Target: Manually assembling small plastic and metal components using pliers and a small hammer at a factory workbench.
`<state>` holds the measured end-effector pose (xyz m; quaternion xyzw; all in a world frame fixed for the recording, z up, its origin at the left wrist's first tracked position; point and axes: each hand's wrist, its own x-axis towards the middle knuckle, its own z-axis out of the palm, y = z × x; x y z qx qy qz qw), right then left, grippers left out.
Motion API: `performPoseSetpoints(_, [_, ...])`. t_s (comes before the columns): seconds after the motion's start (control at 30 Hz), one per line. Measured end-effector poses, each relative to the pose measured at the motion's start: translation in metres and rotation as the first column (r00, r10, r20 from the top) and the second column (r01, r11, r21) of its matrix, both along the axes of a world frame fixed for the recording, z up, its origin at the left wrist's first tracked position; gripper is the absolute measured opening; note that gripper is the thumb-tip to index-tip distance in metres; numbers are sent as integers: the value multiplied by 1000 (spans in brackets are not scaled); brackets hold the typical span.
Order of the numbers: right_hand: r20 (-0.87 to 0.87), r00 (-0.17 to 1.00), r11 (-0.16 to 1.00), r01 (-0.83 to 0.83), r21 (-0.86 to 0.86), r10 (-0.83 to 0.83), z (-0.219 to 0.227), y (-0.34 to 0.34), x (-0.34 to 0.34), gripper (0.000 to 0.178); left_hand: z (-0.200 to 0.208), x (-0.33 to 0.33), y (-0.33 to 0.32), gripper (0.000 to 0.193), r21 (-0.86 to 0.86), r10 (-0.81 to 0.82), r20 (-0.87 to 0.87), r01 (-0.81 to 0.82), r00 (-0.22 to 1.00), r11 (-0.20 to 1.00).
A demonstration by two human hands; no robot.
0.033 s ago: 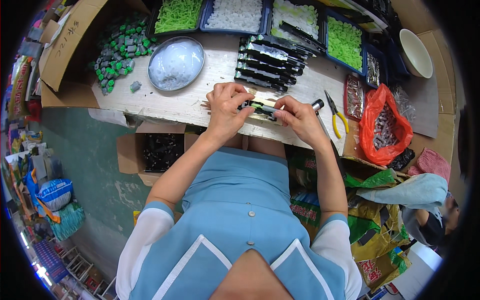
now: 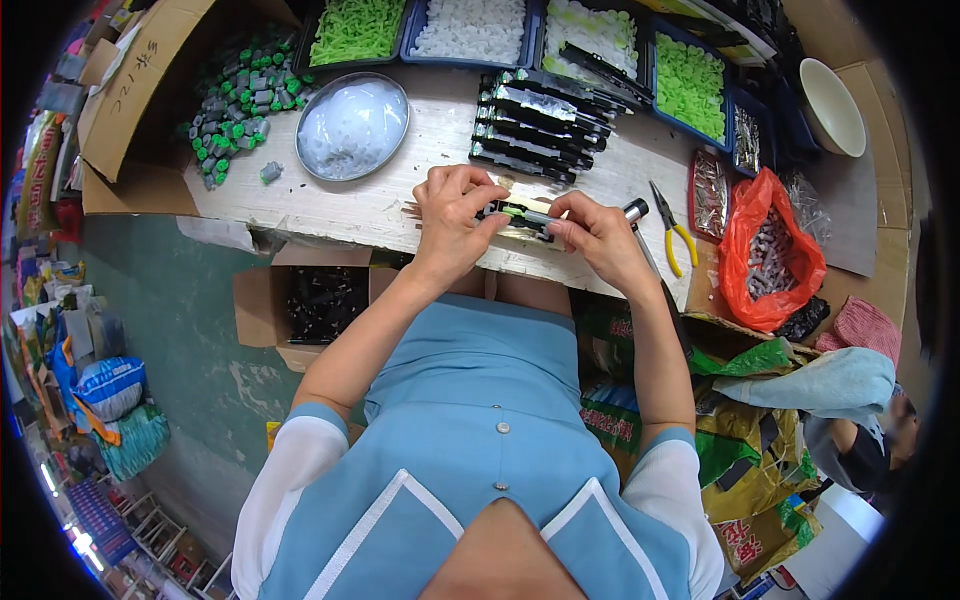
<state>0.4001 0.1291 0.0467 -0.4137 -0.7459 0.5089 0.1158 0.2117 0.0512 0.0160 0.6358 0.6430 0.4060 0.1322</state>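
Observation:
At the near edge of the white worktable [image 2: 437, 140], my left hand [image 2: 455, 215] pinches one end of a slender black part with a green piece and a grey rod [image 2: 520, 213]. The fingers of my right hand [image 2: 600, 238] close on its other end. A pale strip [image 2: 527, 203] lies just behind it, partly hidden by my fingers. Just beyond my hands is a row of several long black parts [image 2: 535, 130], side by side. To the right of my right hand lie needle-nose pliers [image 2: 677, 235] with yellow handles. A dark rod with a silver tip [image 2: 636, 210] reaches past my right wrist.
Trays of green pieces [image 2: 690, 85] and white pieces [image 2: 468, 30] line the back. A round dish [image 2: 352, 125] holds translucent pieces. Grey-green caps [image 2: 245, 95] spill from a carton [image 2: 150, 75] at left. A red bag [image 2: 745, 270] of small parts stands right, below a cream bowl [image 2: 830, 107].

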Motion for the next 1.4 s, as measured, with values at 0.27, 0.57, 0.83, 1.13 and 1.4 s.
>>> performPoseSetpoints(0.27, [66, 998, 1000, -21, -7, 22, -5, 5, -1, 13, -1, 0, 0, 20, 4, 10, 16, -10, 1000, 1000])
performPoseSetpoints(0.57, [137, 987, 976, 104, -193, -79, 1, 8, -8, 20, -5, 1, 0, 9, 56, 2, -6, -1, 1000, 998])
performPoseSetpoints(0.83, [119, 991, 962, 88, -257, -59, -10, 25, -6, 22, -4, 0, 3, 10, 56, -29, -54, 32, 998, 998])
performPoseSetpoints(1.13, [-27, 971, 932, 236, 274, -238, 39, 44, -2, 12, -3, 2, 2, 9, 86, -25, -30, 28, 999, 996])
performPoseSetpoints(1.4, [-247, 858, 283, 400, 871, -451, 62, 187, 33, 9, 3, 1, 0, 9, 83, -31, -22, 33, 999, 996])
